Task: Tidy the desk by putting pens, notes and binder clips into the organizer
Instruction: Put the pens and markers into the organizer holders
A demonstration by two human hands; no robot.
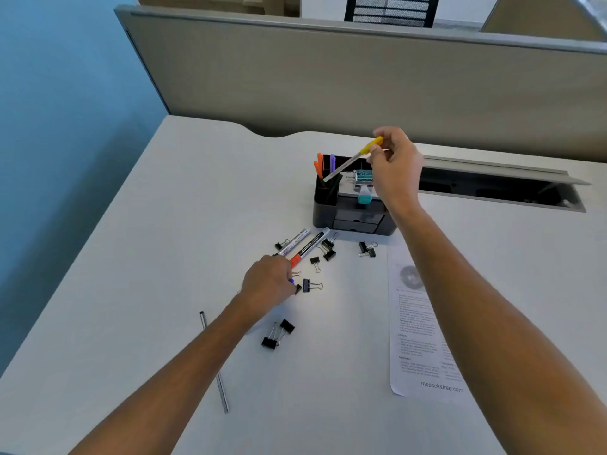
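White desk [164, 257], cubicle wall behind. My right hand [395, 169] pinches yellow-capped pen [353, 158], tip in black organizer [348, 215]. Left hand [267, 280] curled over blue pen [291, 281] among binder clips [310, 285].

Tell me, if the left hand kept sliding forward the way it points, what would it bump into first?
Probably the red marker, lying just beyond the left hand on the desk. The fingertips are hidden, so it may already touch its red end. Further on stands the organizer.

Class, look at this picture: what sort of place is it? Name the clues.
Probably an office cubicle: a grey partition panel behind a white desk, a black desk organizer with pens, and scattered binder clips.
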